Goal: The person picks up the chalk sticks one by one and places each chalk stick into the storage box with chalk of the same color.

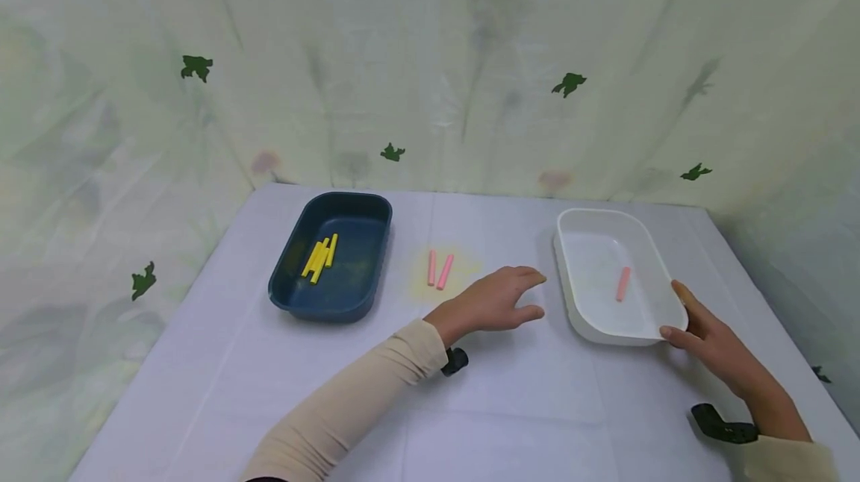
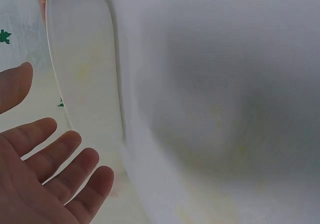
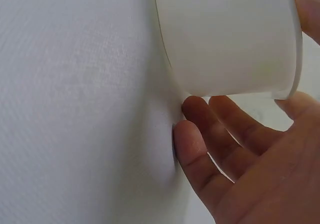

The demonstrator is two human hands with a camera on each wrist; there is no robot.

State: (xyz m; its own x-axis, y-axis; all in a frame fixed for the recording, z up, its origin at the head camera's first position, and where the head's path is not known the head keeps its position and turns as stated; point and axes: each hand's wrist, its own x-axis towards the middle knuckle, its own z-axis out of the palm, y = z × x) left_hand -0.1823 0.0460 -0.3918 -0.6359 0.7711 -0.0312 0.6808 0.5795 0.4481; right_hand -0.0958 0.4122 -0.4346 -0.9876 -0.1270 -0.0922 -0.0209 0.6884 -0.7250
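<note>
A white tray (image 1: 579, 243) stands at the right of the table with one pink chalk stick (image 1: 623, 284) inside. My right hand (image 1: 715, 344) grips its near right corner, thumb at the near rim and a finger along the right side; in the right wrist view the fingers (image 3: 220, 134) curve close to the outer wall. To the left of the tray, apart from it, my left hand (image 1: 493, 299) hovers with fingers spread and holds nothing. Two pink chalk sticks (image 1: 445, 271) lie on the cloth behind the left wrist.
A dark blue tray (image 1: 363, 303) at the left holds several yellow chalk sticks (image 1: 322, 258). Yellowish dust marks the white tablecloth (image 1: 497, 422) around the pink sticks. Behind the table hangs a pale curtain (image 1: 437, 79) with green leaf shapes.
</note>
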